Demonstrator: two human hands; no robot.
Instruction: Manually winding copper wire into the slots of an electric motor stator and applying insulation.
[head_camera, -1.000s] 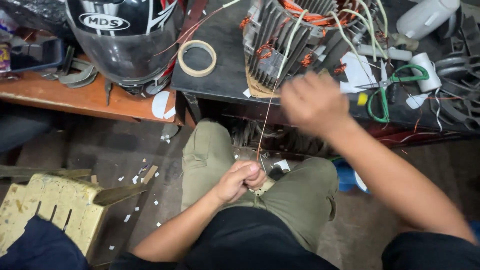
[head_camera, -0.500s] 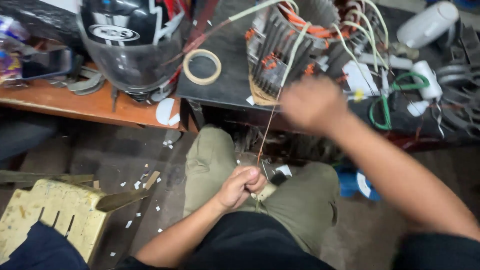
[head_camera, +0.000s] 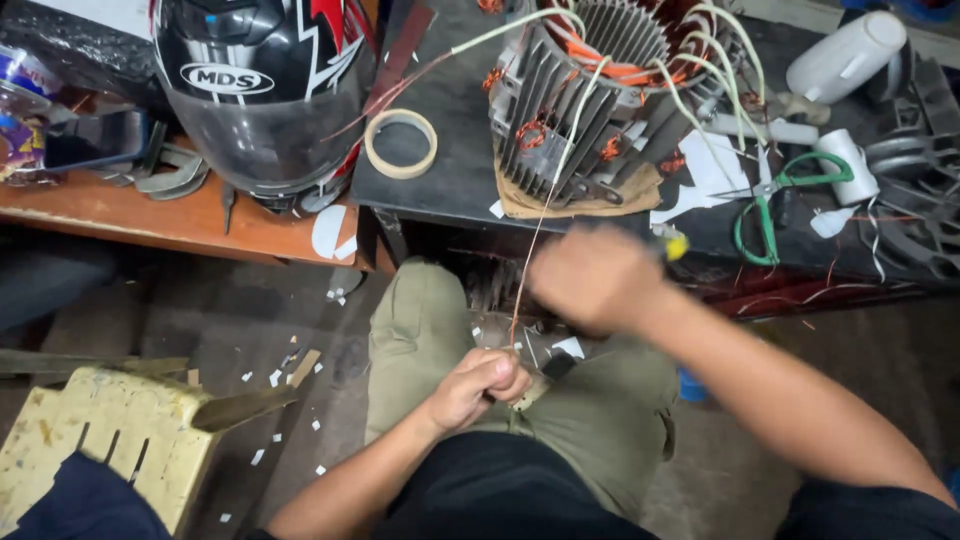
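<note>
Two hands work one thin copper wire (head_camera: 527, 270) running taut from the finned grey motor stator (head_camera: 590, 110) on the bench: left hand (head_camera: 480, 385) clenched on its lower end, blurred right hand (head_camera: 590, 275) gripping a yellow-tipped tool (head_camera: 675, 245). A hard tug could snap the wire.

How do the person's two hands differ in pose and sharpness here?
The left hand is a closed fist low over the lap, in sharp focus; the right hand is higher, near the workbench edge, and motion-blurred. Only the left hand plainly grips the thin wire. Both are bare.
</note>
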